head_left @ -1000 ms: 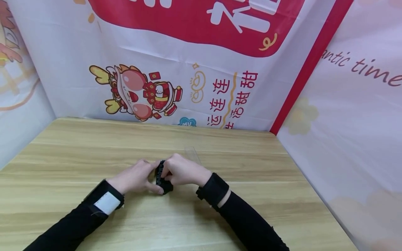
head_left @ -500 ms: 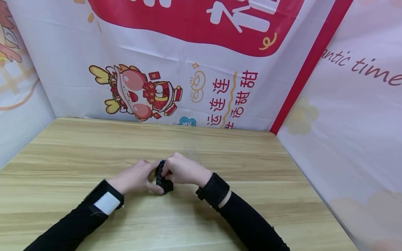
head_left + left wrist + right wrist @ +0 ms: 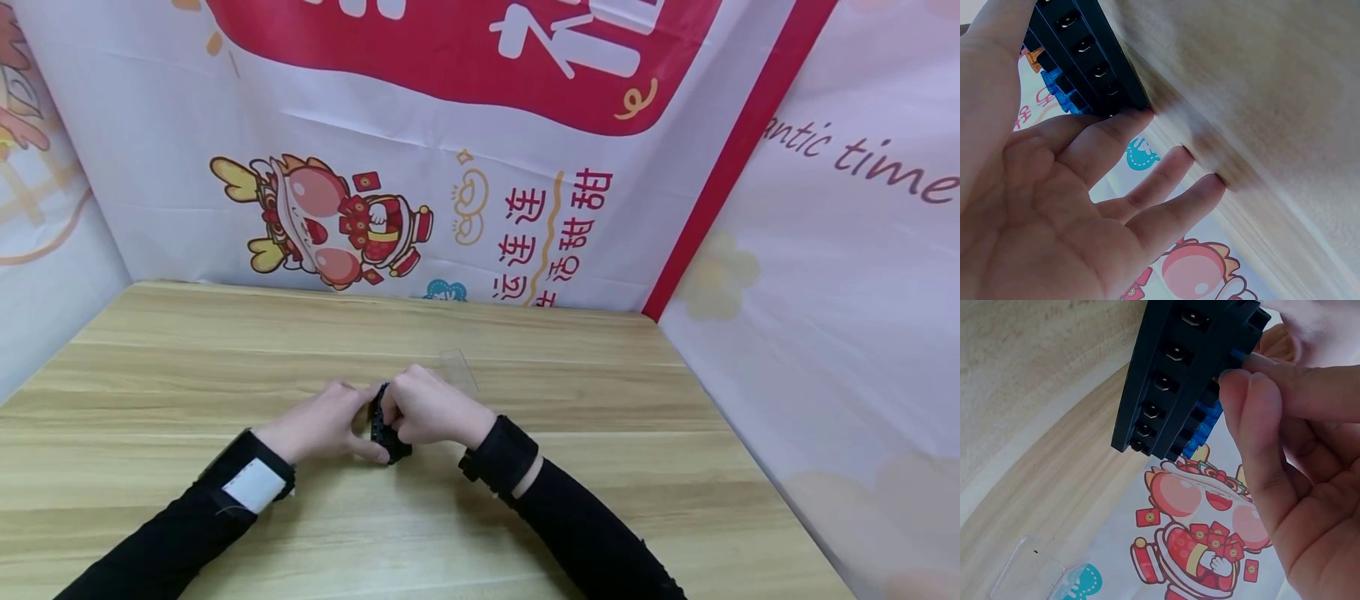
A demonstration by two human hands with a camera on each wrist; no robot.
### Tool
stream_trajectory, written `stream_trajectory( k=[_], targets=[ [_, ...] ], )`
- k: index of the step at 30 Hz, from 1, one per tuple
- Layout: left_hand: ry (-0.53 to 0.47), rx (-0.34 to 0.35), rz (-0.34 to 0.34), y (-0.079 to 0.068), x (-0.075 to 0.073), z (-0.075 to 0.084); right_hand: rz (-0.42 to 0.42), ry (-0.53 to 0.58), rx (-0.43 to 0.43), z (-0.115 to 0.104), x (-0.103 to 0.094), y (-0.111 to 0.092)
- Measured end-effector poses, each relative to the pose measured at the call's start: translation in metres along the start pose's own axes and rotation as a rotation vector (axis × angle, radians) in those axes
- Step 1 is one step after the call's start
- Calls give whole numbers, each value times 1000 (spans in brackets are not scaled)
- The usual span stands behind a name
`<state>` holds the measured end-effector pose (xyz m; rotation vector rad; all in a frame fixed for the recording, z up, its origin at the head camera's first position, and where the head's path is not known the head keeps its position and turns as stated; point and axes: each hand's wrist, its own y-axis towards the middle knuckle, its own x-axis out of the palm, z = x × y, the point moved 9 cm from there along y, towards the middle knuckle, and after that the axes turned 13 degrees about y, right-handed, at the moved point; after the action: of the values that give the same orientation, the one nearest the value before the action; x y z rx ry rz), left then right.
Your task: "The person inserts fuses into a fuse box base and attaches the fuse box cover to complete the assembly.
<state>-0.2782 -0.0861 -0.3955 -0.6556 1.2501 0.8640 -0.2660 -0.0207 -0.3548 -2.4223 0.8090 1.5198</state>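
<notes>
A black fuse box (image 3: pixel 391 444) stands on the table between both hands. Metal screws sit in a row of recesses along its side (image 3: pixel 1175 353) in the right wrist view. Blue blade fuses (image 3: pixel 1207 425) and an orange blade fuse (image 3: pixel 1034 59) stick out of its top. My left hand (image 3: pixel 326 425) holds the box at its two ends, thumb at the near end, a finger at the far end; two other fingertips touch the table. My right hand (image 3: pixel 435 408) pinches a blue blade fuse (image 3: pixel 1239 355) at the top of the box, mostly hidden by the fingertips.
A clear plastic cover (image 3: pixel 459 371) lies on the wooden table (image 3: pixel 225 350) just beyond the right hand. Printed cloth (image 3: pixel 360 108) hangs behind the table's back edge, with more cloth at both sides.
The right hand has turned slightly and its wrist has shifted a little left, fingertips still at the top of the fuse box. The left hand and the box stay in place.
</notes>
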Motion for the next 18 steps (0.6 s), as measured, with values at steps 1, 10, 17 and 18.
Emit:
stream_trajectory(
  k=[1, 10, 17, 18],
  targets=[
    [1, 1, 0, 0, 0, 0, 0, 2, 7, 0, 0, 0],
    [2, -6, -5, 0, 0, 0, -1, 5, 35, 1, 0, 0],
    [4, -21, -14, -2, 1, -2, -37, -5, 22, 1, -1, 0],
    [4, -21, -16, -2, 1, -3, -43, -8, 15, 1, -1, 0]
  ],
)
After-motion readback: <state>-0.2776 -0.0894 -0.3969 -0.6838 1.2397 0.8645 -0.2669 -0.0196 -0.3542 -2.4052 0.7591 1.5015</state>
